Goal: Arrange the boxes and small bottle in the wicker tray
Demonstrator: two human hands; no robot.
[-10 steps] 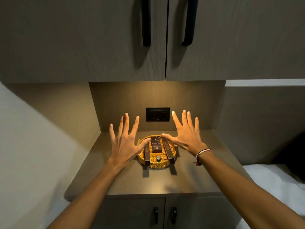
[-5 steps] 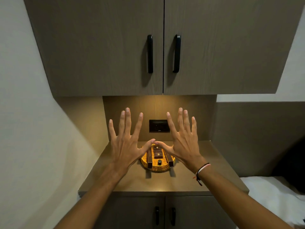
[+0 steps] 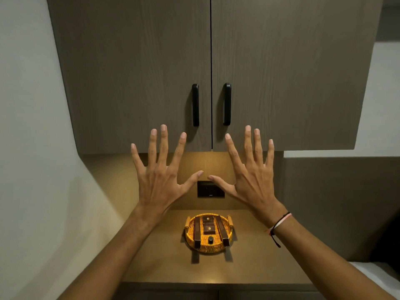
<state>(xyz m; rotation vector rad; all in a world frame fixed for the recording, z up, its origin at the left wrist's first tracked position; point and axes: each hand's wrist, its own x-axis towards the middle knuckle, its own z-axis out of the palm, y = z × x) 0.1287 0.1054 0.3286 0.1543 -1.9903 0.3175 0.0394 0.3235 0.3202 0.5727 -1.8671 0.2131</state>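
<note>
A round wicker tray (image 3: pixel 208 249) with two small handles sits on the brown countertop (image 3: pixel 249 263). In it lie two long dark boxes, one on the left (image 3: pixel 197 231) and one on the right (image 3: pixel 223 229), with small dark boxes (image 3: pixel 209 225) between them. A small dark-capped bottle (image 3: pixel 210 239) stands in front of those. My left hand (image 3: pixel 161 174) and my right hand (image 3: pixel 251 176) are raised above and in front of the tray, backs toward me, fingers spread, thumbs nearly touching. Neither hand holds anything.
Two upper cabinet doors with black handles (image 3: pixel 195 105) (image 3: pixel 227 104) hang above the lit niche. A black wall socket (image 3: pixel 211 189) is on the back panel. A pale wall stands on the left and a white bed edge (image 3: pixel 376 271) at the lower right.
Both open hands have risen from beside the tray to well above it. The view has tilted upward, so the tray now sits lower in the frame.
</note>
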